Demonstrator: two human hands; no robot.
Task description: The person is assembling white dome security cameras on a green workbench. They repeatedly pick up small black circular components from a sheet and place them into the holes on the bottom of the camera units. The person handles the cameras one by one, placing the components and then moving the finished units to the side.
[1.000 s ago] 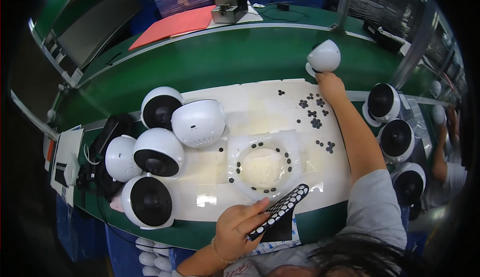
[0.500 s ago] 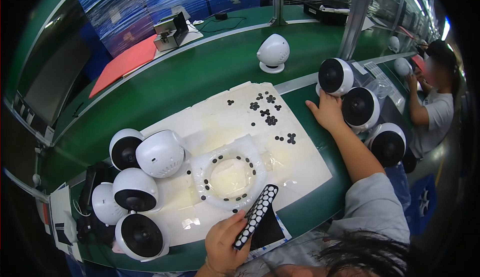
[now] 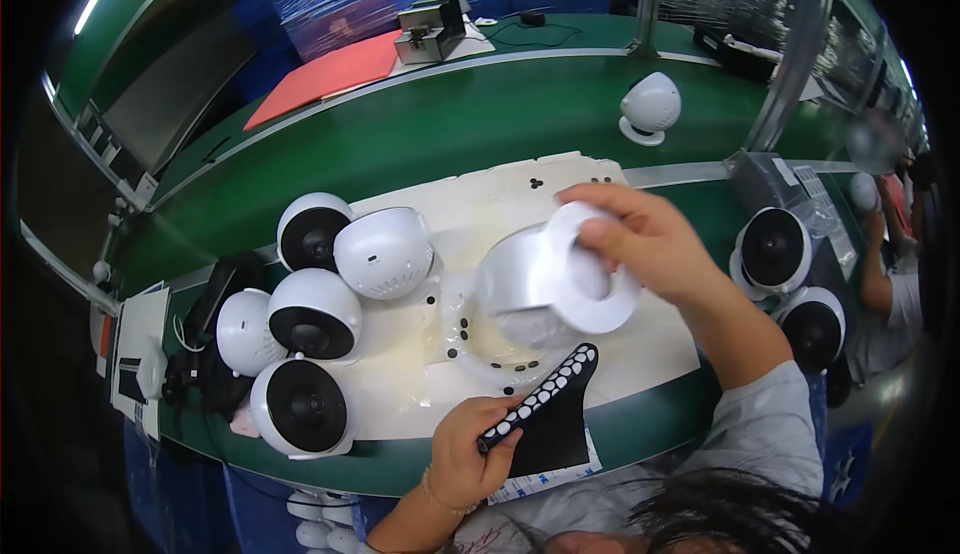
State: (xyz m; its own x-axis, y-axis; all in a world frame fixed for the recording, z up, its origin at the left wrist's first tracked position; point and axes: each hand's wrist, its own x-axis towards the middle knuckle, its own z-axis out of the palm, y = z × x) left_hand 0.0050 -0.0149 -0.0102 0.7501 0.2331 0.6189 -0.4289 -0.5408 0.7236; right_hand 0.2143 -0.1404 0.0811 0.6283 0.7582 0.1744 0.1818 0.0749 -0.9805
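Grip right (image 3: 650,244): clasping white device (image 3: 518,279) by ring base (image 3: 606,316) | grip left (image 3: 474,449): pinching dotted sheet (image 3: 553,416)

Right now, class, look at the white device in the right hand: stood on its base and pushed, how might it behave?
The white device would probably slide rather than roll, since its base looks flat and round. A high push might tip it, as it bulges beyond that base. Its smooth, shiny surface may feel slippery.

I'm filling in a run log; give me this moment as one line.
left hand: holding white-dotted black sheet | right hand: gripping white device by its round base | ring-shaped pad: partly hidden
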